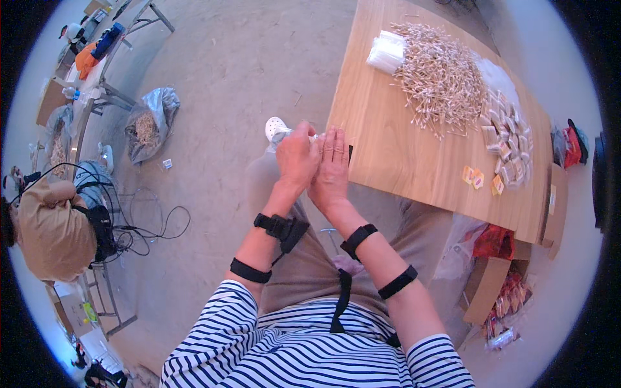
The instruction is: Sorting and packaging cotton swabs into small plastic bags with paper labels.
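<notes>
My hands meet in front of me, just off the left edge of the wooden table (375,139). My left hand (296,158) is closed, its fingers curled against the right. Fairly straight fingers lie side by side on my right hand (331,165), pressed up to the left hand. Something small and whitish shows between the fingertips, mostly hidden; I cannot make out what it is. On the table to the right lies a big heap of cotton swabs (436,77), with a stack of clear plastic bags (387,52) at its left.
Filled swab packs (508,139) are piled at the table's right, near small yellow cards (473,176). Beneath stands an open cardboard box (486,291). Leftward, a plastic sack of swabs (147,126) sits on the floor, near loose black cables (155,236) and a seated person (55,229).
</notes>
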Tool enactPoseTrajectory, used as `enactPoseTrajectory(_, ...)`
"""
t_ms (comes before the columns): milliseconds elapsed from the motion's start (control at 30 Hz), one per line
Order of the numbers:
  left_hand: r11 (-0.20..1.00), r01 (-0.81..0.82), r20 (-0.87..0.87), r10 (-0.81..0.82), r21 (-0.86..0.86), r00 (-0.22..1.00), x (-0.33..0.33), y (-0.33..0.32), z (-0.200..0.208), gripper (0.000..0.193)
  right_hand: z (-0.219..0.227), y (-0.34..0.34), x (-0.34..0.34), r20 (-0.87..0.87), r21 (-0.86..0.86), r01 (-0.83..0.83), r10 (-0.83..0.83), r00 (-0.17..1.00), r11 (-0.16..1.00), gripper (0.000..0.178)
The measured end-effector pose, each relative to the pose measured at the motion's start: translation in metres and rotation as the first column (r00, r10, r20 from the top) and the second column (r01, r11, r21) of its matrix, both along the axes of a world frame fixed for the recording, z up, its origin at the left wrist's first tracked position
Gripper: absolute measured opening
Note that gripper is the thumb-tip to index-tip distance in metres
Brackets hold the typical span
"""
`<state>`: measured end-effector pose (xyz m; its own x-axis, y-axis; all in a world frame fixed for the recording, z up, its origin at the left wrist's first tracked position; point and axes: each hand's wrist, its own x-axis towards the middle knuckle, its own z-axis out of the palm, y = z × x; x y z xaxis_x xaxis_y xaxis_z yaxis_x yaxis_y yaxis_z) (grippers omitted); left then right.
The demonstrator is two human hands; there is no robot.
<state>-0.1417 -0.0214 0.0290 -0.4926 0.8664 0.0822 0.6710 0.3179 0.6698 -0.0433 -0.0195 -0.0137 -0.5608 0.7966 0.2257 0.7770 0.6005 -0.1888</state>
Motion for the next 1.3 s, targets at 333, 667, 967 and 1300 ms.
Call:
enactPoseTrajectory(333, 0.963, -0.207, 0.551, 0.08, 0.173, 0.83, -0.007, -0.053, -0.027, 0.013, 0.001, -0.003, -0.006, -0.002, 0.031, -0.008, 0.008, 1.0, 0.999, 0.062)
enactPoseTrajectory(667, 0.953, -0.287, 0.98, 0.138, -0.093, 0.144, -0.006, -0.04, -0.064, 0.035, 0.008, 0.0, -0.001, -0.017, -0.029, -0.028, 0.028, 0.999, 0.999, 0.074)
enactPoseTrajectory(967, 0.869, -0.494, 0.996, 0.052, -0.008, 0.074, -0.006, -0.002, -0.059, 0.026, 0.007, 0.0, -0.001, 0.009, -0.002, -0.023, 0.023, 1.0, 1.0, 0.068)
enactPoseTrajectory(1300, 0.845, -0.502, 0.975, -0.093, 0.184, 0.201, -0.006, -0.002, -0.074, 0.018, 0.015, 0.003, 0.005, -0.169, -0.136, -0.057, 0.034, 0.985, 0.989, 0.081)
